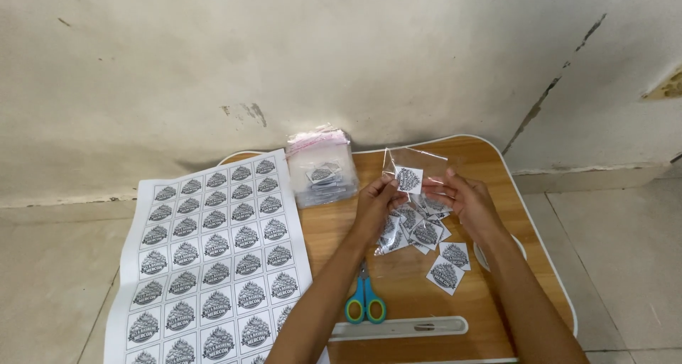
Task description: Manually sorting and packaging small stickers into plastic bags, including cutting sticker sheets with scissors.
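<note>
My left hand (375, 204) and my right hand (465, 202) are raised over a small wooden table (490, 158). Together they hold a small clear plastic bag (419, 161) with one square black-and-white label (408, 179) at its mouth. The left fingers pinch the label and the bag's left edge, the right fingers grip the bag's right edge. Under the hands lies a loose pile of several cut square labels (430, 236).
A large printed sheet of uncut labels (213, 257) hangs over the table's left side. A stack of filled clear bags (323, 172) stands at the back by the wall. Blue-and-green scissors (365, 303) and a white slot (405, 328) lie near the front edge.
</note>
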